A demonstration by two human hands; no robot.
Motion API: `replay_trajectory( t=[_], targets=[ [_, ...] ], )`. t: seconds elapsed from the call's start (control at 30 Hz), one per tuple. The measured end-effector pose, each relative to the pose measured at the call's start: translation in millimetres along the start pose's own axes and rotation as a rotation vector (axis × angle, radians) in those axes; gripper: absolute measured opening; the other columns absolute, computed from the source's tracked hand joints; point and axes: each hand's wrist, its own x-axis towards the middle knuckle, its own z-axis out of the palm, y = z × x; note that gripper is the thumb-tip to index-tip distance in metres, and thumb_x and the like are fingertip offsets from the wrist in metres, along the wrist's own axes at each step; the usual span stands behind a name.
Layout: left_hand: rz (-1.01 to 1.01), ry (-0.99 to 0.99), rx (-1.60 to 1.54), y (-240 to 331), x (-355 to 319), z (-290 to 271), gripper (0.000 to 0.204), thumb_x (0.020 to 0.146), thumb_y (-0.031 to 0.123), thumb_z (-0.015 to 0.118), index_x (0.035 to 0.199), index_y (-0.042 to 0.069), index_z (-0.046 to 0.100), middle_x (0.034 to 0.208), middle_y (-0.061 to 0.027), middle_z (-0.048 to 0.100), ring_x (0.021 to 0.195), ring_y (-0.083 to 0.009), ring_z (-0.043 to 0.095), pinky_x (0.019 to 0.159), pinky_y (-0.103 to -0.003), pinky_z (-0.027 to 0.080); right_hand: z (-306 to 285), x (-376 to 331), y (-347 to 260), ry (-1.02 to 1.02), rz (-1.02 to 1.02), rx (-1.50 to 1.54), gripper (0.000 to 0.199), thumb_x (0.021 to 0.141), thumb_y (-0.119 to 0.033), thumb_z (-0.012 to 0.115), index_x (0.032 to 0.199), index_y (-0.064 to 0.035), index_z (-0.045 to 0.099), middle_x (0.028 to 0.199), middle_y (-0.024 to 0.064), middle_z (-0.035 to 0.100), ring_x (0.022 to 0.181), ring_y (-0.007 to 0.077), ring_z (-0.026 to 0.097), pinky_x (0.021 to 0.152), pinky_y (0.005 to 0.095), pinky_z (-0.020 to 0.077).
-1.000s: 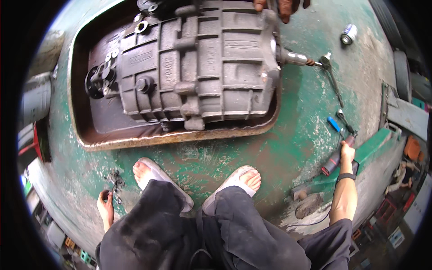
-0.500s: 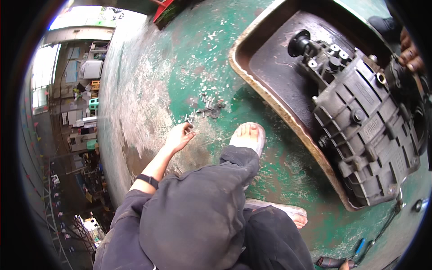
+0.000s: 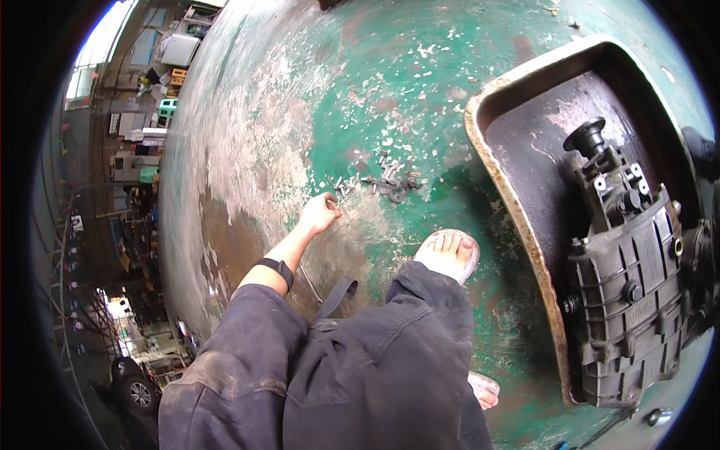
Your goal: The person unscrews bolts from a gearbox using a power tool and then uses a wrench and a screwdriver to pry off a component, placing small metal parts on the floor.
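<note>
Loose bolts [image 3: 388,174], mixed with dark round pieces that look like washers or collars, lie in a low scatter on the worn green-painted floor [image 3: 390,67], just off the centre of the view toward 1 o'clock. Left hand [image 3: 322,214]: at the 8 o'clock side of the scatter, with the nearest small bolts just beyond it at 1 o'clock. Its fingers are curled inward and close together; whether they pinch a bolt or meet on nothing, one cannot tell. A black wristband [image 3: 283,271] circles the wrist. At 5 o'clock from the bolts rests a sandalled foot [image 3: 454,255]; at 4 o'clock, well apart, a cast-metal gearbox [image 3: 619,292] sits in a rimmed tray [image 3: 486,150], its round flange [image 3: 587,139] toward 12 o'clock.

State reached, as judged from the layout: the bolts are free of any hole and unsorted, with none visibly raised from the floor; the gearbox housing appears closed on its visible side.

Limits of the view: the right hand is out of frame. The gearbox's 3 o'clock side merges with dark shapes that cannot be identified, and the bolts are too small to count.
</note>
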Motion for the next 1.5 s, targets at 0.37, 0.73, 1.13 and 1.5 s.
replay_trajectory(
  t=[0.37, 0.73, 1.13, 1.5],
  targets=[
    [0.057, 0.025, 0.249, -28, 57, -2, 0.066, 0.074, 0.032, 0.078, 0.126, -0.005, 0.058, 0.108, -0.0243, 0.069, 0.094, -0.0349, 0.069, 0.082, -0.043, 0.055, 66, -29, -133, -0.332, -0.47, -0.301, 0.024, 0.088, -0.018, 0.064, 0.079, 0.0034, 0.062, 0.059, 0.0124, 0.057, 0.055, 0.016, 0.052, 0.055, 0.0349, 0.0436],
    [0.198, -0.236, -0.017, 9, 39, 1, 0.02, 0.087, 0.018, 0.071, 0.095, 0.002, 0.063, 0.079, -0.0052, 0.067, 0.059, -0.012, 0.059, 0.051, -0.026, 0.045, 24, 4, 42, 0.065, -0.053, -0.285, 0.032, 0.071, -0.017, 0.067, 0.099, -0.0025, 0.071, 0.084, 0.0171, 0.069, 0.083, 0.0277, 0.068, 0.08, 0.0367, 0.052],
    [-0.056, -0.182, -0.092, -45, -80, 1, 0.018, 0.081, 0.016, 0.074, 0.09, 0.002, 0.068, 0.076, -0.0071, 0.069, 0.061, -0.011, 0.06, 0.054, -0.028, 0.049, 87, -43, 83, 0.067, -0.197, 0.1, 0.018, 0.089, -0.013, 0.061, 0.078, 0.002, 0.061, 0.07, 0.0085, 0.065, 0.06, 0.0151, 0.056, 0.058, 0.031, 0.0443],
    [-0.711, 0.007, -0.178, -225, -329, -6, 0.036, 0.079, 0.038, 0.075, 0.097, 0.007, 0.073, 0.095, -0.0145, 0.073, 0.094, -0.0255, 0.07, 0.085, -0.038, 0.053, 124, -35, -110, -0.693, -0.461, -0.417, 0.015, 0.091, -0.015, 0.061, 0.087, -0.0016, 0.067, 0.074, 0.0059, 0.066, 0.067, 0.015, 0.061, 0.063, 0.0304, 0.0497]
  ],
)
